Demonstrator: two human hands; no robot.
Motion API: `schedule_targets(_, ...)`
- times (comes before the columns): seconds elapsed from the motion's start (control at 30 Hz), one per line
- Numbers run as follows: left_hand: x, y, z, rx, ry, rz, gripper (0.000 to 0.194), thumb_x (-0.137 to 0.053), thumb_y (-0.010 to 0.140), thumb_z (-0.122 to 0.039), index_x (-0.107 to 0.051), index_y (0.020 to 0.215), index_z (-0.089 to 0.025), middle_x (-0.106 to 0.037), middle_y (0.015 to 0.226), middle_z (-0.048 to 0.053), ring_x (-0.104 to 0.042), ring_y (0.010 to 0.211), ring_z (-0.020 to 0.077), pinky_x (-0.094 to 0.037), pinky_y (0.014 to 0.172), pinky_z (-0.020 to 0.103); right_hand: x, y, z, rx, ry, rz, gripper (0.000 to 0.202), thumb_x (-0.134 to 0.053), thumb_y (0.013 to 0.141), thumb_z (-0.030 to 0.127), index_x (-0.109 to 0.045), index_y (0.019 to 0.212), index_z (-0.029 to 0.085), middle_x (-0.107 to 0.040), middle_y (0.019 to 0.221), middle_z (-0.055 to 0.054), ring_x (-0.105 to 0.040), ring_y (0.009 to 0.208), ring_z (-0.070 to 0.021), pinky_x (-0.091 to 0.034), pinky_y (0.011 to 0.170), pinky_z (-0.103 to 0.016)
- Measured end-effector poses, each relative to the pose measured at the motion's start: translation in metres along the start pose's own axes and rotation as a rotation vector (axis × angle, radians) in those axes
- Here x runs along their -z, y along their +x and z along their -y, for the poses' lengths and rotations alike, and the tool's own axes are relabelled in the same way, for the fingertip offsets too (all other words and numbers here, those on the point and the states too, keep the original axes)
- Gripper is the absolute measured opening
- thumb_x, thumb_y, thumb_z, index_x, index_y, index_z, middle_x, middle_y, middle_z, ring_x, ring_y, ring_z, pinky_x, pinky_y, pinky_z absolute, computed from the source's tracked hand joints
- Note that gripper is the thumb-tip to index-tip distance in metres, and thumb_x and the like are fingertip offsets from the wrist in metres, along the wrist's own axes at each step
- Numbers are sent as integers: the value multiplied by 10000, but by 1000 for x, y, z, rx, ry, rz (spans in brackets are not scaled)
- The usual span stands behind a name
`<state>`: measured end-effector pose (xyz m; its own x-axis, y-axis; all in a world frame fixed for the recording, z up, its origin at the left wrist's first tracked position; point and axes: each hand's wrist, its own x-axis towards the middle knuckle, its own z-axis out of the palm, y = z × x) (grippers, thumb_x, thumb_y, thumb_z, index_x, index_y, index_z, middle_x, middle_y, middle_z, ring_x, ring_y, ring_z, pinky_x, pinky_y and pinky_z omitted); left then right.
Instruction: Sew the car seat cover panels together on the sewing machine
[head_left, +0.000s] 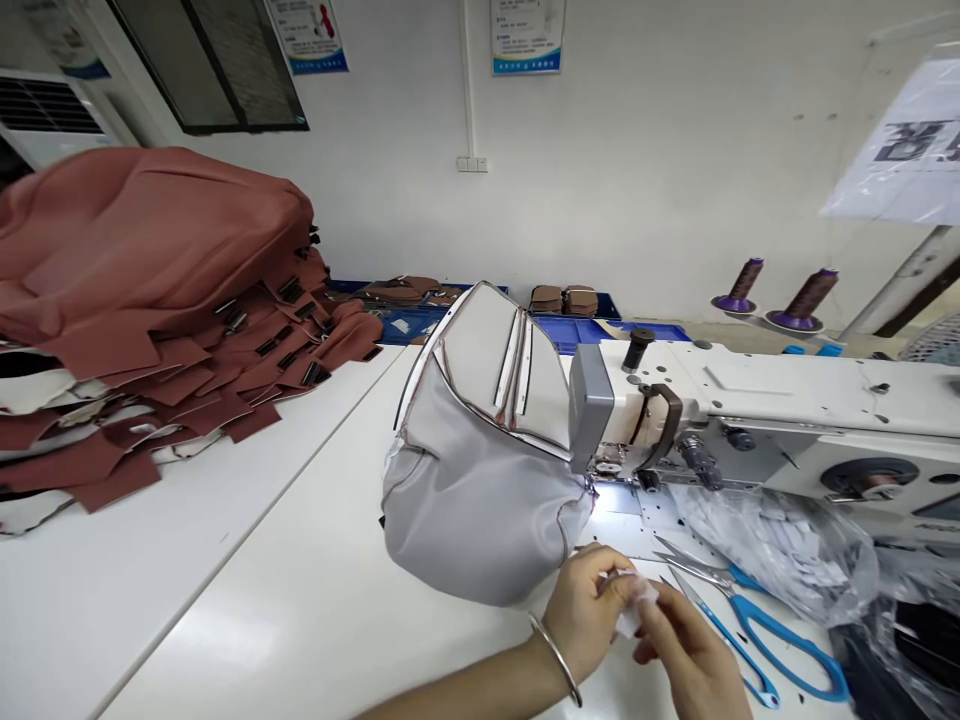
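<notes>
My left hand, with a bangle at the wrist, is closed in a pinch on a small white piece that looks soft and thin. From the other side my right hand pinches the same piece; its exact kind I cannot make out. Just beyond my hands, a grey sewn cover with white strips on its panels stands bunched on the table, its right edge by the needle area of a sewing machine. Blue-handled scissors lie to the right of my right hand, partly over a second blue-handled cutting tool.
Stacked reddish-brown covers with black clips fill the table's left side. At right, a clear plastic bag holds white pieces. Blue bins with brown parts stand along the wall. Purple-based thread spools rise behind the machine.
</notes>
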<state>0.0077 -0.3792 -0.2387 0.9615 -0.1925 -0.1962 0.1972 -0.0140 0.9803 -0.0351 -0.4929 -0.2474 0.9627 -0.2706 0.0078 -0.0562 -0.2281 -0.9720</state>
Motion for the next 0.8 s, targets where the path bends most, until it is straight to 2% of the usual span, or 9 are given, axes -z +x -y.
schedule_targets(0.1, 2, -1, 0, 13, -50, -1, 243, -582, 723, -371, -596, 799, -141, -479, 868, 15, -466, 507, 52, -348, 391, 193, -6, 9, -11, -128, 198, 81, 394, -676, 675, 546, -663, 807, 176, -581, 634, -4, -511, 549, -143, -460, 561, -254)
schedule_targets(0.2, 4, 0, 7, 71, -184, 28, 400, -654, 659, -404, -558, 949, -146, -496, 834, 8, -489, 547, 71, -376, 431, 196, -10, 13, -26, -217, 392, 60, 371, -700, 652, 514, -650, 749, 159, -602, 708, -34, -541, 624, -171, -486, 599, -294)
schedule_targets(0.27, 4, 0, 14, 93, -233, 62, 386, -684, 617, -370, -546, 882, -125, -529, 756, 7, -499, 581, 87, -402, 489, 206, -11, 13, -33, -253, 478, 13, 365, -698, 659, 498, -628, 767, 158, -601, 745, -37, -556, 667, -185, -498, 623, -318)
schedule_targets(0.33, 2, -4, 20, 94, -215, 67, 266, -662, 622, -303, -525, 763, -124, -551, 709, 14, -516, 615, 106, -437, 549, 228, -11, 13, -36, -239, 417, -72, 372, -668, 685, 515, -595, 785, 164, -586, 726, -24, -553, 663, -184, -491, 603, -308)
schedule_targets(0.4, -2, -9, 24, 102, -139, 39, 154, -604, 643, -215, -477, 694, -144, -548, 683, 6, -531, 628, 120, -462, 583, 249, -13, 16, -35, -160, 206, -153, 372, -580, 749, 553, -550, 771, 183, -546, 645, -1, -524, 599, -170, -460, 541, -281)
schedule_targets(0.5, -3, -15, 26, 2, 249, 25, 98, -528, 664, -103, -449, 656, -161, -546, 654, 9, -538, 648, 142, -464, 619, 273, -20, 31, -26, 14, -288, -234, 364, -356, 877, 527, -479, 758, 206, -541, 615, -9, -524, 575, -170, -421, 520, -264)
schedule_targets(0.57, 1, -14, 28, -227, 705, 21, 80, -493, 709, -74, -517, 696, -149, -590, 735, 52, -556, 738, 182, -467, 707, 329, -24, 48, -20, 90, -526, -213, 349, -278, 909, 473, -461, 773, 209, -575, 645, -34, -546, 583, -178, -409, 535, -265)
schedule_targets(0.67, 9, -3, 36, -539, 1325, -84, 256, -407, 802, -68, -617, 946, -97, -612, 1010, 150, -537, 991, 270, -423, 865, 445, -32, 78, -17, 138, -691, -98, 312, -290, 910, 413, -484, 806, 192, -579, 618, -53, -550, 552, -197, -370, 534, -278)
schedule_targets(0.8, 11, 15, 53, -550, 1766, -228, 402, -377, 866, -182, -571, 1159, 12, -550, 1179, 243, -461, 1129, 351, -354, 921, 528, -42, 104, -20, 165, -910, 6, 296, -280, 921, 298, -531, 845, 161, -581, 606, -77, -569, 558, -217, -314, 532, -285)
